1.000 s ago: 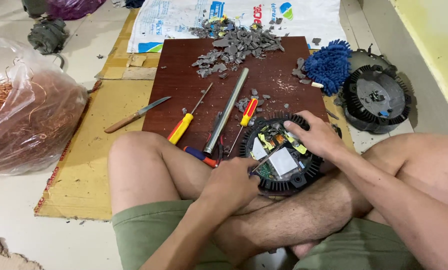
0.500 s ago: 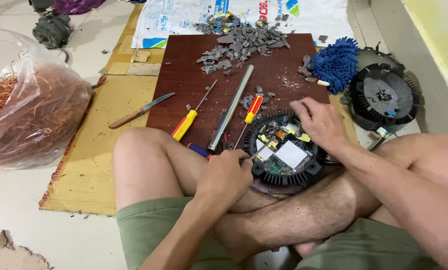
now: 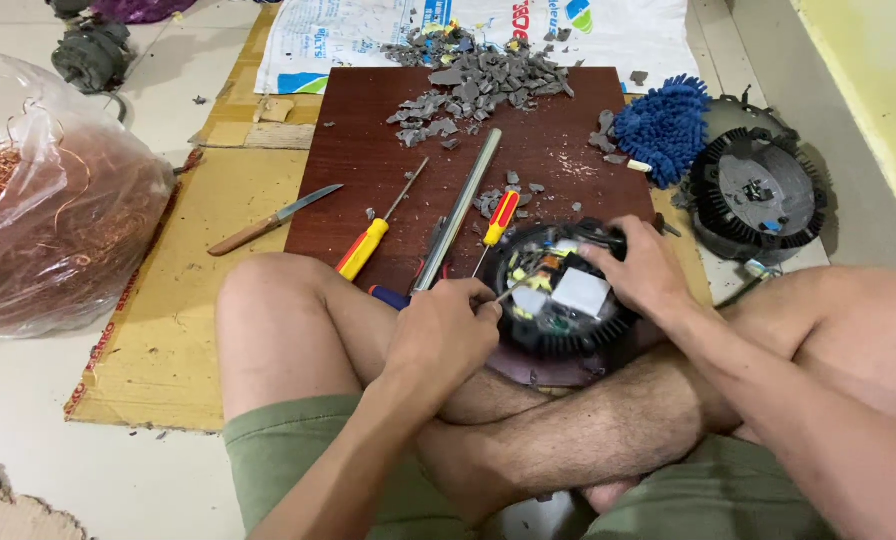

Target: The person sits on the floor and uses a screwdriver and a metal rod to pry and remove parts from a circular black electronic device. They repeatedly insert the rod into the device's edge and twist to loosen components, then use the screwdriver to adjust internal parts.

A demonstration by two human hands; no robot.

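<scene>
A: What have you got in your hands?

B: I'm cross-legged on the floor. My left hand (image 3: 446, 325) is closed around a thin metal tool (image 3: 516, 289), its tip poking into the round black unit (image 3: 560, 290) propped against my shin. My right hand (image 3: 640, 270) is clamped over the unit's rim at 2 o'clock, fingers curled on the edge.

A: Where does the unit sit?

B: At the near edge of the brown board (image 3: 368, 150), just past my legs, with a white square part and yellow bits showing inside.

A: How would you pry well?

B: I reckon short, shallow levering, tip low against the parts, right hand bracing hard so the unit can't spin. The tip points toward my right hand, so a slip could jab it.

A: Other tools?

B: At 11 o'clock from the unit, a red-and-yellow screwdriver (image 3: 498, 222), a long grey metal bar (image 3: 458, 208) and a yellow-handled screwdriver (image 3: 370, 243); further left, a knife (image 3: 268, 222) on the cardboard (image 3: 158, 330).

A: Any packaging?

B: At 12 o'clock, past the heap of grey chips (image 3: 488, 75), lies a flat white sack (image 3: 608, 30) with blue, green and red print. At 9 o'clock, a clear plastic bag (image 3: 58, 230) full of copper wire. At 2 o'clock, a blue mop pad (image 3: 665, 125) beside a second black round unit (image 3: 758, 195).
</scene>
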